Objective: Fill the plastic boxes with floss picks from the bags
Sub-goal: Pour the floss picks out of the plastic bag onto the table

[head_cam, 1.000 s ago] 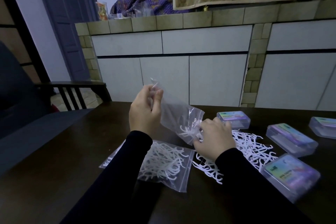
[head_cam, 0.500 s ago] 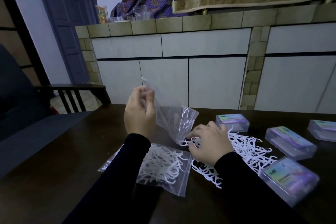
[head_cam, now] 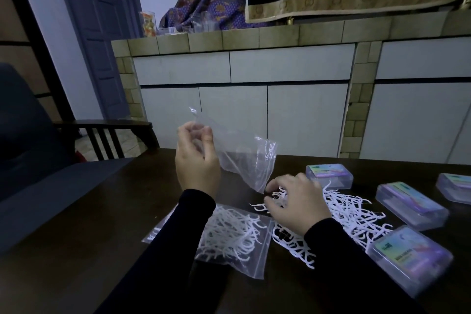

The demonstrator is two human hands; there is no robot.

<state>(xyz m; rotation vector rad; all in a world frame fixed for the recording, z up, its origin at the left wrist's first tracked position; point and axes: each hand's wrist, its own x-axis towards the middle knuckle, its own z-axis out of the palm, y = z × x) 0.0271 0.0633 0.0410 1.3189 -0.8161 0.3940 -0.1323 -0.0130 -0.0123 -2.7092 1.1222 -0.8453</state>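
Clear plastic hung from the left hand [head_cam: 197, 160], whose thumb and fingertips pinched an upper corner of the emptied bag [head_cam: 244, 158] and held it above the dark table [head_cam: 76, 250]; the bag drooped down and to the right, its lower corner just above the right hand [head_cam: 293, 204]. That hand lay knuckles-up on the near-left edge of the loose floss picks [head_cam: 351, 211], fingers curled into the white tangle. Whether they had closed on any picks could not be told, since the fingertips were hidden under the palm.

The pile spread from under the right hand away to the right, toward four shut plastic boxes: the far box [head_cam: 328, 176] just beyond the knuckles, the middle box [head_cam: 410, 205] and the near box [head_cam: 410, 257] at the pile's right edge, and an edge box [head_cam: 456, 187] at the frame's side. A second, full bag [head_cam: 229, 234] lay flat between the forearms, partly under the left sleeve.

The coming move probably turned on this: picks and boxes both lay on the right hand's side, the far box nearest it, while the left was occupied and well apart from them (a lid would likely need that hand freed first). No box appeared opened yet, so filling seemed hardly begun.
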